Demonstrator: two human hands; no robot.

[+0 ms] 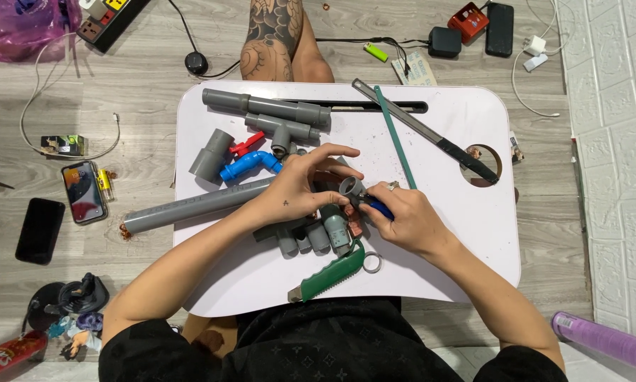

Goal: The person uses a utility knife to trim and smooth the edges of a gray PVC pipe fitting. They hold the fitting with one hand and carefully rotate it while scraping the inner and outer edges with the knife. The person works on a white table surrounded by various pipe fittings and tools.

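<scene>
Nearest: green-handled folding saw (328,274) lies on white lap table (473,233), just below both hands. Right hand (406,219) clamped on a blue-handled tool (379,208), tip aimed left at the small grey plastic pipe fitting (351,187). Left hand (296,189) fingers pinch that fitting, open end facing up twd camera; fitting sits btwn the hands, touching both. Long grey PVC pipe (190,209) runs left under left wrist. Further: blue elbow fitting (250,164), grey tee assembly (279,117), metal hacksaw blade w/ black grip (424,131)
</scene>
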